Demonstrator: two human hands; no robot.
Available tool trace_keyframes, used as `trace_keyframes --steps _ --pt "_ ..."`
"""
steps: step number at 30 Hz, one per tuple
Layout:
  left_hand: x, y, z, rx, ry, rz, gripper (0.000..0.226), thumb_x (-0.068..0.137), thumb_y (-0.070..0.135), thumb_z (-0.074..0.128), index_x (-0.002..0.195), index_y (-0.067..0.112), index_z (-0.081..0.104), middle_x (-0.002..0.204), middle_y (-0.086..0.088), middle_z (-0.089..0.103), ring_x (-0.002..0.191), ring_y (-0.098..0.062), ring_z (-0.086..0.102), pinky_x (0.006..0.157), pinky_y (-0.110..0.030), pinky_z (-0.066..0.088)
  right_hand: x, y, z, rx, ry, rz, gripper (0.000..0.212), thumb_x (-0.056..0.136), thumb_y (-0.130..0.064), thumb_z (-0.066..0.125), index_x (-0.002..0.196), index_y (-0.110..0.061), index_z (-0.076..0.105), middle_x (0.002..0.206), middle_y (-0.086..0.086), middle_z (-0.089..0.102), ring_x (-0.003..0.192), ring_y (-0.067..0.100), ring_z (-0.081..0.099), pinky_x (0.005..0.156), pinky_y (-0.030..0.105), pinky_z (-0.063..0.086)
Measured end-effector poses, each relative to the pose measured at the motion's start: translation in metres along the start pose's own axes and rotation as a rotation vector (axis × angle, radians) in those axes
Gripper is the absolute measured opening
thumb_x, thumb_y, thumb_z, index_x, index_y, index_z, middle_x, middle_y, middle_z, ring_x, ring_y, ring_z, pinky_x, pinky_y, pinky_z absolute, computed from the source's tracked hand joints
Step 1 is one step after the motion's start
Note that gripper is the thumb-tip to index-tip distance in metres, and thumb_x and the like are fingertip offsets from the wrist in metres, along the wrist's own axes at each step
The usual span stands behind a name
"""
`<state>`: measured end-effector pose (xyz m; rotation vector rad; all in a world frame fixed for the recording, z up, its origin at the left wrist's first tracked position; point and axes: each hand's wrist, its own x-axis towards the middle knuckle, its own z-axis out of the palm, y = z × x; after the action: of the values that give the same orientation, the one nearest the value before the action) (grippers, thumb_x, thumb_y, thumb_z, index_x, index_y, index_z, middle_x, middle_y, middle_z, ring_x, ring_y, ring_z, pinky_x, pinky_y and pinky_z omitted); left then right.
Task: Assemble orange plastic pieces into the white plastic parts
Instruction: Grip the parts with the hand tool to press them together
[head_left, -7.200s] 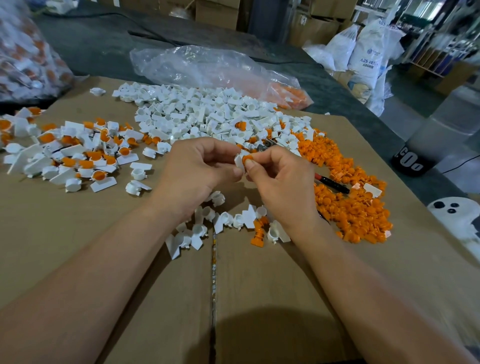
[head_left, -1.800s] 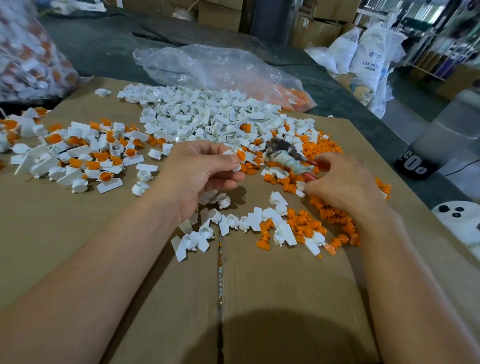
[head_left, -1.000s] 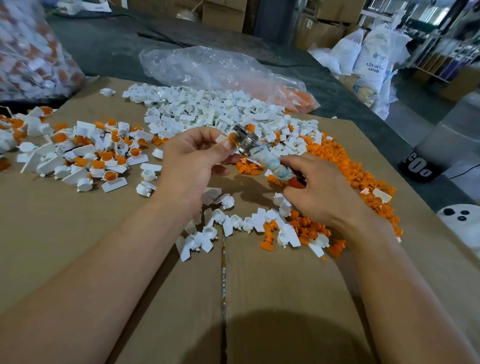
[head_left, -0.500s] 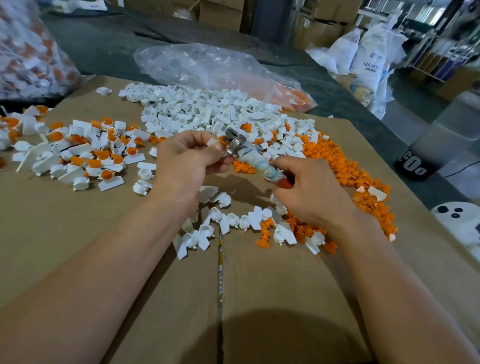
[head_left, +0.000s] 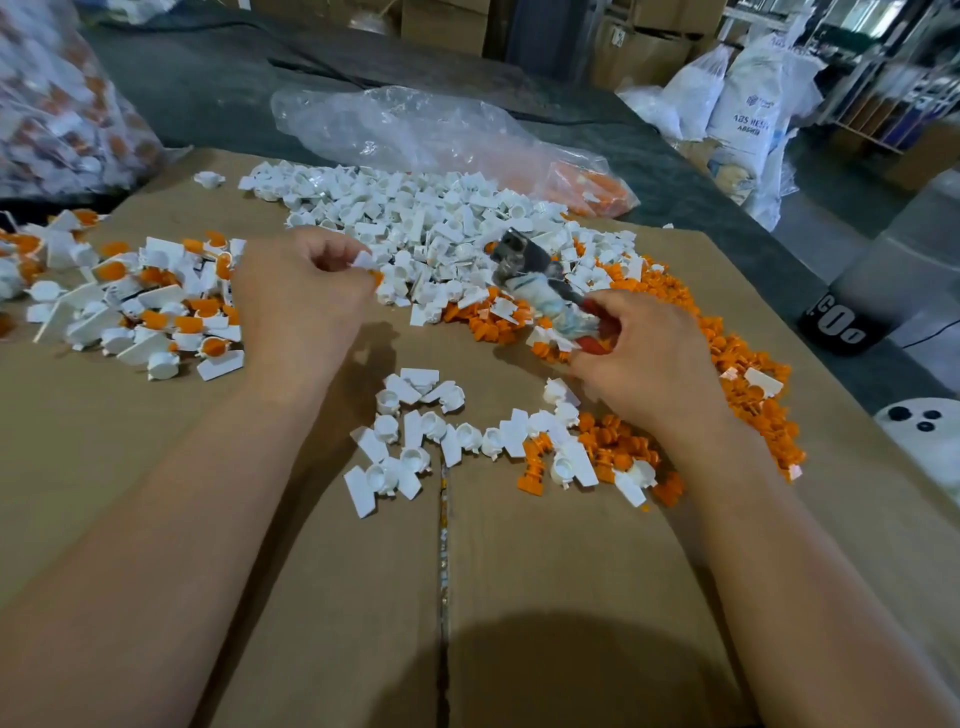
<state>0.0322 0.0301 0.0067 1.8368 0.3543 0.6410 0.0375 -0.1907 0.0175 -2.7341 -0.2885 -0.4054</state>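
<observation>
- The tabletop (head_left: 156, 493) is covered with brown cardboard; a seam runs from the near edge toward the middle.
- A large bag (head_left: 52, 104) of white and orange parts stands at the far left corner, blurred.
- A crumpled clear plastic bag (head_left: 415, 130) lies along the far edge, with some orange pieces in its right end.
- The pile of white plastic parts (head_left: 415, 223) spreads across the far middle, just in front of that bag.
- The orange plastic pieces (head_left: 737, 364) lie in a band along the right edge, touching the white pile at its far end.
- A heap of assembled parts (head_left: 145, 306), white with orange inserts, sits by the left edge.
- A small cluster (head_left: 415, 436) of white parts and a few orange ones lies in the middle, between the 2 forearms.
- The left hand (head_left: 296, 306) is curled beside the assembled heap, its thumb and fingertips pinching 1 white part (head_left: 362, 260) with orange showing under it.
- The right hand (head_left: 644, 358) is wrapped around the handle of a tool (head_left: 535, 280) above the orange band.
- The tool's metal head points toward the far edge, over where the white and orange piles meet; its shaft is wound in pale wrapping and the grip is red.
</observation>
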Motion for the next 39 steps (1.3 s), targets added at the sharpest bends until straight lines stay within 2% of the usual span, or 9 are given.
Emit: trace_keyframes --steps 5,9,11,16,24,30,34,37,39 --pt "0.012 -0.007 -0.006 0.145 0.156 -0.091 0.040 0.082 -0.007 0.054 0.106 0.020 0.069 0.096 -0.006 0.063 0.089 -0.025 0.061 0.075 -0.036 0.052 0.006 0.017 -0.002 -0.090 0.036 0.123 0.055 0.071 -0.034 0.072 0.122 -0.020 0.056 0.119 0.005 0.055 0.108 0.021 0.049 0.076 0.027 0.033" --pt "0.012 -0.006 -0.009 0.167 0.212 -0.117 0.050 0.077 -0.013 0.049 0.108 0.022 0.068 0.116 -0.008 0.061 0.102 -0.024 0.058 0.074 -0.031 0.046 0.008 0.024 -0.002 -0.139 0.012 0.167 0.062 0.069 -0.043 0.074 0.123 -0.020 0.054 0.118 0.007 0.055 0.107 0.024 0.050 0.075 0.028 0.031" --pt "0.011 -0.005 -0.008 0.176 0.192 -0.098 0.047 0.077 -0.011 0.051 0.108 0.021 0.068 0.111 -0.006 0.061 0.093 -0.019 0.058 0.070 -0.028 0.045 0.010 0.027 -0.002 -0.145 0.001 0.195 0.069 0.068 -0.047 0.074 0.127 -0.020 0.051 0.123 0.007 0.053 0.112 0.025 0.048 0.077 0.029 0.033" --pt "0.004 -0.004 -0.003 0.259 -0.080 0.025 0.027 0.080 -0.002 0.057 0.092 0.019 0.069 0.075 0.006 0.055 0.065 -0.009 0.049 0.058 -0.021 0.038 0.011 0.033 -0.003 -0.150 -0.043 0.245 0.078 0.067 -0.057 0.070 0.131 -0.019 0.047 0.130 0.007 0.051 0.120 0.025 0.045 0.091 0.037 0.038" --pt "-0.011 0.002 0.006 0.333 -0.447 0.154 0.013 0.079 0.007 0.068 0.083 0.020 0.068 0.070 0.014 0.055 0.065 0.000 0.051 0.056 -0.012 0.036 0.013 0.032 0.004 -0.172 -0.146 0.242 0.080 0.067 -0.064 0.065 0.129 -0.016 0.050 0.124 0.008 0.055 0.114 0.026 0.049 0.088 0.036 0.040" --pt "-0.020 0.007 0.009 0.262 -0.641 0.136 0.014 0.075 0.019 0.075 0.081 0.028 0.066 0.078 0.011 0.062 0.072 -0.004 0.058 0.068 -0.021 0.048 0.013 0.029 0.004 -0.195 -0.176 0.254 0.083 0.067 -0.072 0.055 0.127 -0.015 0.049 0.122 0.010 0.051 0.115 0.027 0.045 0.089 0.039 0.038" --pt "-0.022 0.010 0.008 0.354 -0.817 0.173 0.026 0.069 0.026 0.080 0.090 0.033 0.067 0.082 0.024 0.059 0.074 0.011 0.054 0.055 0.000 0.037 0.011 0.024 0.008 -0.133 -0.176 0.265 0.086 0.070 -0.071 0.053 0.135 -0.016 0.042 0.134 0.011 0.042 0.125 0.029 0.035 0.096 0.041 0.035" --pt "-0.020 0.009 0.005 0.374 -0.881 0.164 0.026 0.070 0.018 0.079 0.090 0.031 0.069 0.075 0.026 0.058 0.064 0.017 0.054 0.050 0.001 0.037 0.011 0.021 0.011 -0.164 -0.193 0.262 0.084 0.074 -0.070 0.051 0.137 -0.015 0.040 0.135 0.011 0.039 0.127 0.029 0.032 0.099 0.042 0.032" --pt "-0.018 0.007 0.005 0.360 -0.889 0.127 0.016 0.073 0.016 0.077 0.085 0.025 0.071 0.056 0.019 0.060 0.050 0.013 0.054 0.039 -0.003 0.034 0.012 0.021 0.011 -0.167 -0.193 0.260 0.082 0.075 -0.069 0.050 0.137 -0.015 0.039 0.135 0.011 0.040 0.126 0.029 0.032 0.099 0.042 0.032"
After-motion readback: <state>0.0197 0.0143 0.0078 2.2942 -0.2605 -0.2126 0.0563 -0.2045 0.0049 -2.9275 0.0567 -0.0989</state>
